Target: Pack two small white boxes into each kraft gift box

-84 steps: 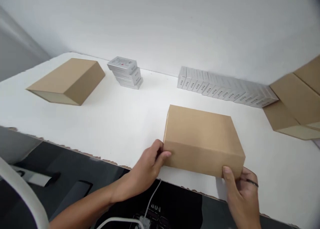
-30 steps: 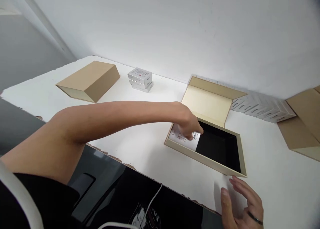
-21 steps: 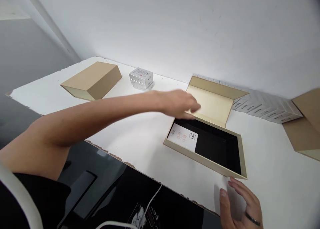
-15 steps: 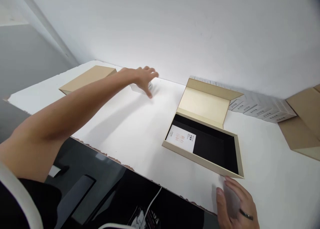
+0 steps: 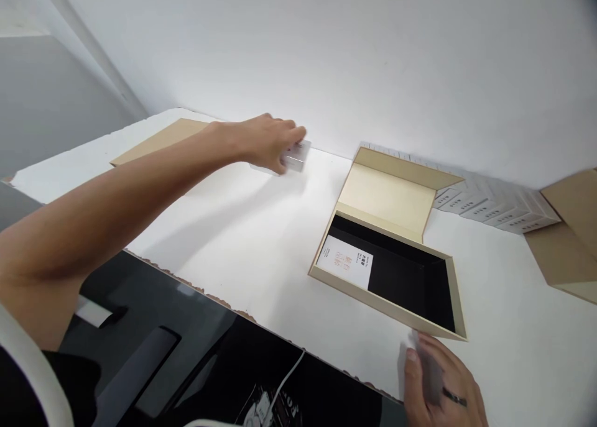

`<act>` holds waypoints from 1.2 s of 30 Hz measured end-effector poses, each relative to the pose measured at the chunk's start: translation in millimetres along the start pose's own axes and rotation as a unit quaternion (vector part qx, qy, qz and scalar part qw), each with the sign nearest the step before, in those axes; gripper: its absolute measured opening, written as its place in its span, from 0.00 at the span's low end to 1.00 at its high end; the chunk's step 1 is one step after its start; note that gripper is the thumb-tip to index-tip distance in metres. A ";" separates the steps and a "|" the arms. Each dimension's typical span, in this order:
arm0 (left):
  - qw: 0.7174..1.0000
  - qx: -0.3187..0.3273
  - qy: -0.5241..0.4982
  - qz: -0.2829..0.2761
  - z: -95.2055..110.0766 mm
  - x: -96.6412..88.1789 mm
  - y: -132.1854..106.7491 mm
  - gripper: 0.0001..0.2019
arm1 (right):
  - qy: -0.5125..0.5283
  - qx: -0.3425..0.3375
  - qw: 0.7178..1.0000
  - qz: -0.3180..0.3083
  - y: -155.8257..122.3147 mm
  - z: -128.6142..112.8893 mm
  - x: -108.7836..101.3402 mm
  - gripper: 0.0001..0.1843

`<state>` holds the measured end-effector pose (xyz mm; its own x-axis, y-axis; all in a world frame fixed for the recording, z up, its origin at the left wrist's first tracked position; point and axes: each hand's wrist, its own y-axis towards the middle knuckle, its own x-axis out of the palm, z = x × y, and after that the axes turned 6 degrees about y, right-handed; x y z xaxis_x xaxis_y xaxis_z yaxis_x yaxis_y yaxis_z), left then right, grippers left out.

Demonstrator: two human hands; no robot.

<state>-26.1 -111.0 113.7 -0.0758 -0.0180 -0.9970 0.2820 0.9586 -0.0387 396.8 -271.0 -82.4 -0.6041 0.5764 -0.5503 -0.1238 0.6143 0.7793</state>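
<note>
In the upper middle of the frame, the left hand pinches a small box, blurred, between thumb and fingers. Right of centre, an open box lies on the worktop, lid back, a white pack in its left end. At lower right, the right hand is empty, thumb and fingers apart, fingertips by the box's near wall; whether they touch it, I cannot tell.
</note>
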 end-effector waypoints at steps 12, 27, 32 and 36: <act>0.915 0.242 -0.133 -0.293 162.3 -11.6 16.5 0.35 | 0.000 -0.031 0.999 -0.024 3.9 1.3 -2.5 0.05; 0.943 0.215 -0.054 -0.248 189.9 24.3 22.0 0.56 | 0.014 -0.002 1.000 -0.013 -0.6 0.4 -3.6 0.04; 0.941 0.262 -0.039 -0.211 192.0 37.4 23.4 0.38 | 0.064 0.081 0.995 -0.005 -3.1 2.1 -6.0 0.12; 0.948 0.246 -0.049 -0.197 192.5 39.5 19.0 0.37 | 0.070 0.077 0.995 0.009 -1.5 3.7 -4.9 0.12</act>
<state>160.4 -148.1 60.5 -0.1850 -0.3966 -0.8991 0.6644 0.6237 -0.4118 402.8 -272.7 -82.0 -0.7103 0.5135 -0.4814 0.0035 0.6865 0.7271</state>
